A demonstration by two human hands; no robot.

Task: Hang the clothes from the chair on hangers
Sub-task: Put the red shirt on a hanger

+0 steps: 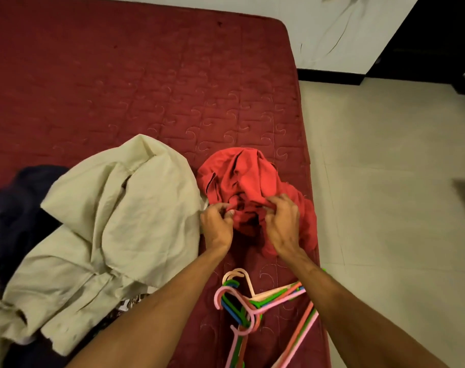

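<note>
Head view has both hands, left hand (pixel 217 221) and right hand (pixel 282 221), pinching the crumpled red shirt (pixel 248 179) on the mattress (pixel 120 88), probably hunting for its neck opening so 1 of the hangers (pixel 250 306) slides in.

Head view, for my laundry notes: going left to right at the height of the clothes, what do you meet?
dark garment → beige shirt → red garment → floor
</note>
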